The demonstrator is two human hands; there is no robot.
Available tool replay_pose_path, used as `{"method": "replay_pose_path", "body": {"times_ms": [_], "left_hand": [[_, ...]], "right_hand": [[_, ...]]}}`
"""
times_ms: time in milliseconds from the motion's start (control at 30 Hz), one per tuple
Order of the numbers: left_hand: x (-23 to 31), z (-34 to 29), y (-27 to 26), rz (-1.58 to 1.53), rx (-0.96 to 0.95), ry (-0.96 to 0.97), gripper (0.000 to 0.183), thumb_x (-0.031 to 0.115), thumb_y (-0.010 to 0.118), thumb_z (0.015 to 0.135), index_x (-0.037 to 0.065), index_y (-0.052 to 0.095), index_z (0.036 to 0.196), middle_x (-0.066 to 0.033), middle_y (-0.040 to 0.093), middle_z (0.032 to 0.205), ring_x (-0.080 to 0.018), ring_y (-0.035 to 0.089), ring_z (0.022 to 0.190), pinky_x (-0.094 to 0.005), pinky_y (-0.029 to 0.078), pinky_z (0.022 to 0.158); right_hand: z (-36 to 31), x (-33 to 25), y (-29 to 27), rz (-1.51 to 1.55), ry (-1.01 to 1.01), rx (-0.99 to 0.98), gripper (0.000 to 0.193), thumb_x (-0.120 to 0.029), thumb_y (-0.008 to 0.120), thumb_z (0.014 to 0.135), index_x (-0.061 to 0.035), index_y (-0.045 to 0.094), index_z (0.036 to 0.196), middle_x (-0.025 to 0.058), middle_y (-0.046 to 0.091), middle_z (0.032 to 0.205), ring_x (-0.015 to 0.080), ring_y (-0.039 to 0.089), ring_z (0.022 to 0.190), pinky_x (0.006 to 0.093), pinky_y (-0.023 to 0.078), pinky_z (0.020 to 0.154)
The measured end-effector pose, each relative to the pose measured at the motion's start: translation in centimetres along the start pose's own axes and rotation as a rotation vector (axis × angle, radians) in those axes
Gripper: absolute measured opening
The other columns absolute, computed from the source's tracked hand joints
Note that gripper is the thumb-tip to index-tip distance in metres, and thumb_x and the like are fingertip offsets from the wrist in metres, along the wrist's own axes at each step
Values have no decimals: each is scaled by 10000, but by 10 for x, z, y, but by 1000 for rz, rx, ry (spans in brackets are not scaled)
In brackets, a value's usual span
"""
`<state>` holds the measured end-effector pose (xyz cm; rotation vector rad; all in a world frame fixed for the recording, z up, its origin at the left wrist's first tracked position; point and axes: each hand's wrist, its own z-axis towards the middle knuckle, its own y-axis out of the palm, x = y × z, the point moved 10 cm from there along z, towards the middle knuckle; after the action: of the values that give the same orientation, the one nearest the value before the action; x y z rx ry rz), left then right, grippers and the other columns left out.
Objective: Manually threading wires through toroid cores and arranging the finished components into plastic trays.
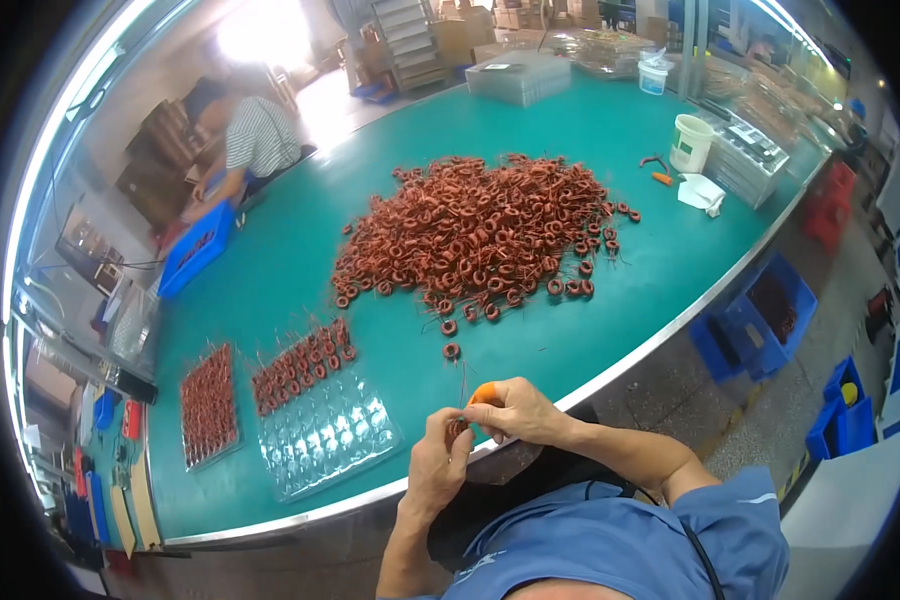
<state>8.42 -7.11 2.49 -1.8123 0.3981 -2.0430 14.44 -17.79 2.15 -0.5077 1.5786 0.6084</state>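
Near the front edge of the table, my two hands meet around a small copper-wound ring coil. My left hand is closed, pinching the coil between thumb and fingers. Thin wire leads stick up above it. From the right, my right hand is also closed, its fingers bent against the coil and partly hiding it. An orange cover shows at its index finger. Just beyond my hands lies a single ring coil. A large heap of similar coils spreads over the middle of the green table.
To the left, a clear plastic tray has coils in its far rows; another tray is filled with coils. A blue bin sits at the left edge. A white bucket stands far right. Another person sits across the table.
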Motion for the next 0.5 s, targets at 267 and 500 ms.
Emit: {"method": "replay_pose_path", "body": {"times_ms": [267,500], "left_hand": [[11,8,19,-11,-168,7,294,149,689,874,12,522,1074,-65,587,726,-130,579,630,-294,469,577],[22,14,6,-710,-27,110,194,33,506,956,-5,415,1123,-98,568,805,-148,605,628,-261,507,557]], "right_hand": [[-15,26,-14,9,113,2,240,-216,652,889,24,666,875,47,590,607,101,540,492,242,438,469],[-9,-43,-21,-191,-176,253,206,-165,644,873,15,626,775,2,526,545,49,458,490,248,346,432]]}}
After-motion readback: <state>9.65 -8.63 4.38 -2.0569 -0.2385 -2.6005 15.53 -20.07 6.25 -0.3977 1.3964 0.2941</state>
